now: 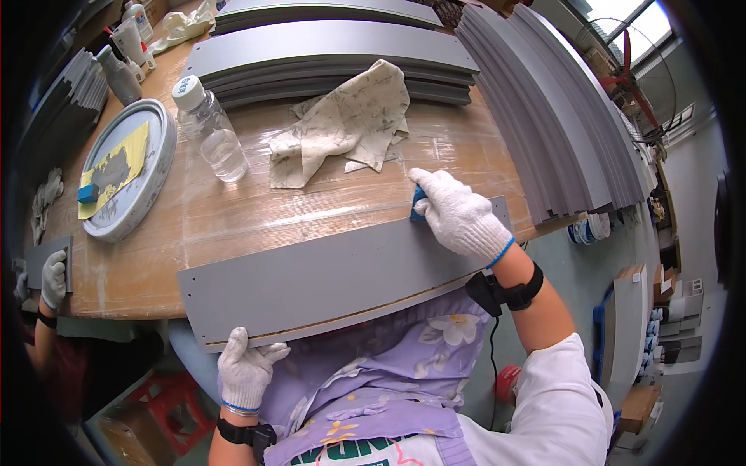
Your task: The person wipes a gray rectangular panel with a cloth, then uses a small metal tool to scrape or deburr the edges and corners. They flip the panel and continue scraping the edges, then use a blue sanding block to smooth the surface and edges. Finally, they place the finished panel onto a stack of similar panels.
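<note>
A long grey board (pixel 334 272) lies across the near edge of the table, its front part reaching over my lap. Small holes mark its ends, and a thin brown strip runs along its near edge. My right hand (pixel 458 213), in a white knit glove, pinches a small blue block (pixel 418 208) at the board's far edge near the right end. At the near left corner, my left hand (pixel 247 369), gloved too, holds the board's edge; some of its fingers are hidden. A crumpled, stained white cloth (pixel 342 128) lies beyond the board.
A clear bottle (pixel 221 147) with a white cap stands beside a round grey lid (pixel 161 182) bearing a yellow sheet (pixel 140 147) and another blue block (pixel 88 193). Stacked grey boards (pixel 326 54) lie behind, with more (pixel 544 116) at right. Another person's gloved hand (pixel 54 279) is at far left.
</note>
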The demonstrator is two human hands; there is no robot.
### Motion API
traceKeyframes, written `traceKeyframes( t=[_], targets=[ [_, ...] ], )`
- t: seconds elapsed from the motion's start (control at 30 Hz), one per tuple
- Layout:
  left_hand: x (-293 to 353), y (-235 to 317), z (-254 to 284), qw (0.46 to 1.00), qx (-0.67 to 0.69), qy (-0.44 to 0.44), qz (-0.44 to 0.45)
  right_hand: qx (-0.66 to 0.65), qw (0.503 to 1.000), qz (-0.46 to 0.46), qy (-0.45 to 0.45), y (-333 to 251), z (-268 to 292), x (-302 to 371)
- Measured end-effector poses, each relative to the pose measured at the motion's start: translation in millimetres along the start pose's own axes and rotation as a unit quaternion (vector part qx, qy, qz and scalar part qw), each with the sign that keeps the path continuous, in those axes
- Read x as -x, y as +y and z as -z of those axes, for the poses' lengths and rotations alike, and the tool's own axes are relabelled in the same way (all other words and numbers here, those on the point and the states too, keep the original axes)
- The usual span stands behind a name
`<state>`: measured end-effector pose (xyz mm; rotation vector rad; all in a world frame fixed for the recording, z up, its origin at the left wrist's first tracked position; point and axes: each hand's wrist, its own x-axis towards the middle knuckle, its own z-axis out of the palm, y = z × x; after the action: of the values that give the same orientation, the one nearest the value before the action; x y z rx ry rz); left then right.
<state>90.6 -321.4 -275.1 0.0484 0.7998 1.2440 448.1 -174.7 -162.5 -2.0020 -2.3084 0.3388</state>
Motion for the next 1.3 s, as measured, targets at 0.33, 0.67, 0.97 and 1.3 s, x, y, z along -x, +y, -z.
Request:
traceKeyframes(
  t=[0.33, 0.67, 0.97, 1.3],
  targets=[
    [3, -3, -11, 0.998, -0.044, 0.044, -0.033, 0.074, 0.99, -0.121, -0.015, 93, 22, 0],
    [2, -7, -20, 0.991, -0.056, 0.106, -0.064, -0.027, 0.999, -0.001, 0.03, 78, 9, 14],
    [1, -10, -21, 0.983, -0.111, 0.129, -0.066, -0.004, 0.994, -0.093, -0.053, 110, 34, 15],
    [2, -18, -40, 0.97, -0.127, 0.183, -0.101, -0.005, 0.985, -0.17, 0.015, 163, 40, 23]
  ],
)
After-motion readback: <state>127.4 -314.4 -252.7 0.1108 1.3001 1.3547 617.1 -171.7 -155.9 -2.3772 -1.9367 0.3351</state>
